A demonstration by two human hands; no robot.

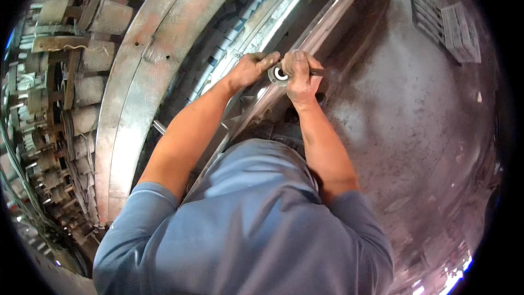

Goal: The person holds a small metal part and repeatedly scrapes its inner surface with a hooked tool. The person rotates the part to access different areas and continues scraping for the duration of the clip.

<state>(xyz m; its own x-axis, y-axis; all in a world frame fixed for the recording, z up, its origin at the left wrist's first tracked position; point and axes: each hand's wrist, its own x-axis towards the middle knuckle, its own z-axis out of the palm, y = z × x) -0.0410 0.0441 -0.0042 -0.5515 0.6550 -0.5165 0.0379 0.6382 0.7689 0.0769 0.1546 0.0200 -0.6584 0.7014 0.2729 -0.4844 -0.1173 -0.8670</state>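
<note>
My left hand reaches in from the left, fingers curled and thumb pressed over them. Its fingertips are beside a round metal piece with a bright white ring around a dark hole. What lies between those fingers is hidden. Just right of the ring, my right hand is closed in a fist around a dark, flat bar-like tool, whose end sticks out to the right. The rest of that tool is covered by the fingers. Both hands are over a long metal rail that runs diagonally away.
A broad curved metal beam stands to the left, with stacked blocks and cables beyond. Between beam and rail runs a lit metal strip. The grey, stained floor spreads right, where a white slatted box sits far off.
</note>
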